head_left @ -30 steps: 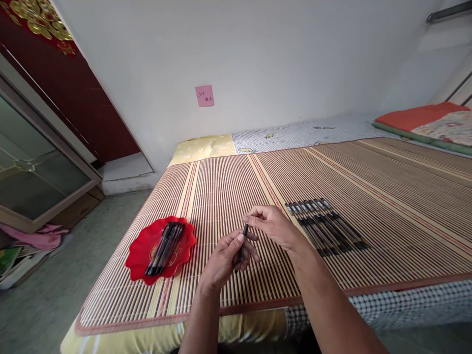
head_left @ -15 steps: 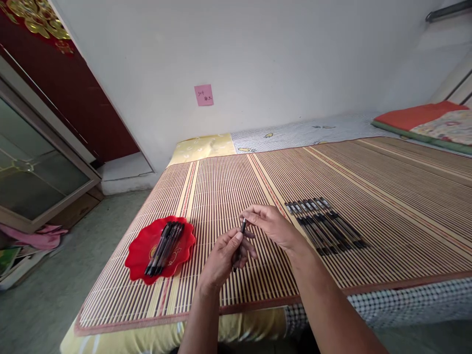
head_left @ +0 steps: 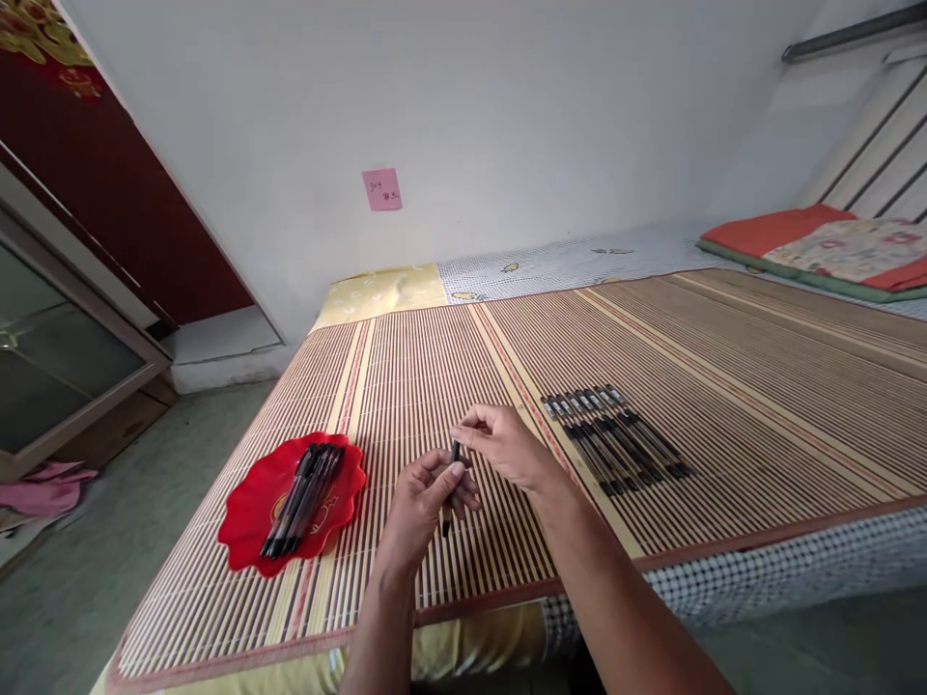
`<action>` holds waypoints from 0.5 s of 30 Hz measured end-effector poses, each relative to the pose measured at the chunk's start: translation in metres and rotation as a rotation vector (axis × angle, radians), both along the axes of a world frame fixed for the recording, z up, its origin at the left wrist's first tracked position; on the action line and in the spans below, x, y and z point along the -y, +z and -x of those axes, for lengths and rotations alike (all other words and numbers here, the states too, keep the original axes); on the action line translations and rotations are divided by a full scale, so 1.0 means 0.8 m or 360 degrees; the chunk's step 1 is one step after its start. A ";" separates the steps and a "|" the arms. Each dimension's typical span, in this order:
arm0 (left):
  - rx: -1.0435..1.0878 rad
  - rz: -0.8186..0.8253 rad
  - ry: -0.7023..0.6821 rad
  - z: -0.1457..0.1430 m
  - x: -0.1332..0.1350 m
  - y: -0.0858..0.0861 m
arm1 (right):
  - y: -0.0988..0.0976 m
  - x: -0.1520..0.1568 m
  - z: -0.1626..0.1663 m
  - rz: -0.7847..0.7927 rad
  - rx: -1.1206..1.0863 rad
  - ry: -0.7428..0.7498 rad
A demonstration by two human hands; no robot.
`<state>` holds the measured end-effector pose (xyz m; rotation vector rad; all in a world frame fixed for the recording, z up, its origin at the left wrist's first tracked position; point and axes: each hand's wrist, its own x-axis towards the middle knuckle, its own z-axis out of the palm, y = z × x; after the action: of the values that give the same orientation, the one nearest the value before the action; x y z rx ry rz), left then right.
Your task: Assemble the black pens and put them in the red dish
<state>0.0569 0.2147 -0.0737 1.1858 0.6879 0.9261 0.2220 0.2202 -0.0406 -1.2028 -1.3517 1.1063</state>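
Observation:
My left hand (head_left: 427,492) is closed round a black pen (head_left: 446,528), held nearly upright above the mat with its lower end pointing down. The thumb and fingers of my right hand (head_left: 499,442) pinch at the pen's upper end; whether a small separate part sits in that pinch I cannot make out. To the left, several dark pens (head_left: 302,500) lie bunched on a red scalloped plate (head_left: 242,512). On my right, a row of pens (head_left: 615,439) lies side by side on the mat, their clear and black ends lined up.
A striped bamboo mat (head_left: 406,376) covers the bed. Folded bedding (head_left: 818,246) lies at the far right. Against the white wall, a pink note (head_left: 381,189) is stuck above the bed. A glass-panelled door (head_left: 58,357) stands left, beyond the floor.
The view has turned slightly right, so everything shifts left. A silvery tip seen at the pen's top before no longer shows; the right fingers now pinch around a dark upper end.

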 end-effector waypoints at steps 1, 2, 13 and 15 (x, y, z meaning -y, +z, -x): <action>-0.0022 -0.0010 0.0049 -0.001 0.000 0.000 | 0.000 -0.001 0.002 -0.0014 0.0030 -0.0021; -0.0042 -0.0012 0.0096 -0.003 0.000 0.000 | 0.000 -0.002 0.003 -0.0033 0.0049 -0.0044; -0.0119 -0.0009 0.0357 -0.021 0.004 -0.005 | -0.001 -0.002 0.004 -0.0037 0.0077 -0.0133; -0.0117 -0.0015 0.0336 -0.021 0.002 -0.006 | -0.003 -0.004 0.004 -0.0054 0.0059 -0.0134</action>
<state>0.0734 0.2131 -0.0787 1.1753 0.8815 1.0660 0.2189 0.2231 -0.0430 -1.2493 -1.3304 1.0026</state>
